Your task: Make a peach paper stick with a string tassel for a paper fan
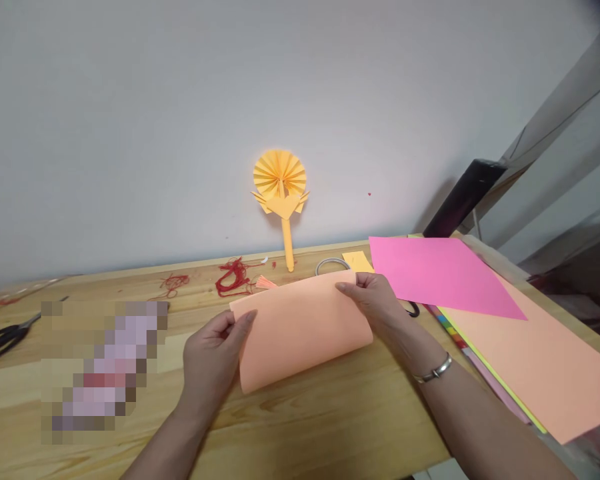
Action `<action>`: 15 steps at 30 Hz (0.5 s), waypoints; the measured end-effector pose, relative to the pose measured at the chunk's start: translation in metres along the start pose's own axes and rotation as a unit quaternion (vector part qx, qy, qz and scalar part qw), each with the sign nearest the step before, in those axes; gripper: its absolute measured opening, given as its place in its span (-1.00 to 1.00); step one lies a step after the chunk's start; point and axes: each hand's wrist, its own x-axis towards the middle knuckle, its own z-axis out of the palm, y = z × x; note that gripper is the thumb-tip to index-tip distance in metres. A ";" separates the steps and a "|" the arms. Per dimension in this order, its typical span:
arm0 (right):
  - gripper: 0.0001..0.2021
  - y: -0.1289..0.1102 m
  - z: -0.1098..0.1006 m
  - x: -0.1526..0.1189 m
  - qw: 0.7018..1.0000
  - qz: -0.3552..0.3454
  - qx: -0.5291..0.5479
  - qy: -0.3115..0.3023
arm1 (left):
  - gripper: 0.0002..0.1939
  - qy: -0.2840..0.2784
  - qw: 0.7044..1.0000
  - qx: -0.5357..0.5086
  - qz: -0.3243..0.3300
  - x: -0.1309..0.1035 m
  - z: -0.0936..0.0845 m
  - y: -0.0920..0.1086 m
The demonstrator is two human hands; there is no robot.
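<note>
A sheet of peach paper [305, 330] is held up above the table, its lower part curling over. My left hand [215, 350] pinches its left edge, thumb on the near face. At the upper right corner, my right hand [373, 300] grips the same sheet between thumb and fingers; a silver bracelet [434, 369] circles that wrist. Behind the sheet, a yellow folded-paper fan [280, 177] with a rolled handle leans against the wall. A peach paper fringe [266, 283] and a grey ring [333, 261] show partly past the sheet's top edge.
Red thread [233, 277] lies in tangles at the back of the wooden table [370, 413]. Black-handled scissors [5, 341] are at far left, beside a blurred-out object [115, 367]. Pink paper [435, 273] overlaps a stack with a peach sheet [545, 360] at right. A dark cylinder [463, 200] leans behind.
</note>
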 end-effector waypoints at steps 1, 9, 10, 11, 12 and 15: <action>-0.71 0.001 -0.001 0.001 1.000 0.002 -0.006 -0.001 | -0.65 0.013 1.000 0.001 0.003 0.000 0.000 0.000; -0.67 0.001 -0.002 -0.003 0.999 0.008 -0.026 -0.017 | -0.72 0.028 0.998 -0.060 0.020 0.007 0.002 -0.011; -0.67 0.000 -0.002 -0.004 1.000 0.005 -0.024 -0.018 | -0.72 0.029 0.997 -0.071 0.018 0.008 0.003 -0.011; -0.67 0.000 -0.001 -0.004 1.000 0.003 -0.020 -0.020 | -0.72 0.031 0.996 -0.084 0.014 0.009 0.003 -0.012; -0.67 0.000 -0.001 -0.005 1.000 0.002 -0.017 -0.023 | -0.71 0.030 0.994 -0.103 0.008 0.009 0.003 -0.012; -0.67 0.001 0.000 -0.005 0.999 -0.003 -0.010 -0.037 | -0.71 0.010 0.984 -0.176 -0.011 0.010 0.005 -0.010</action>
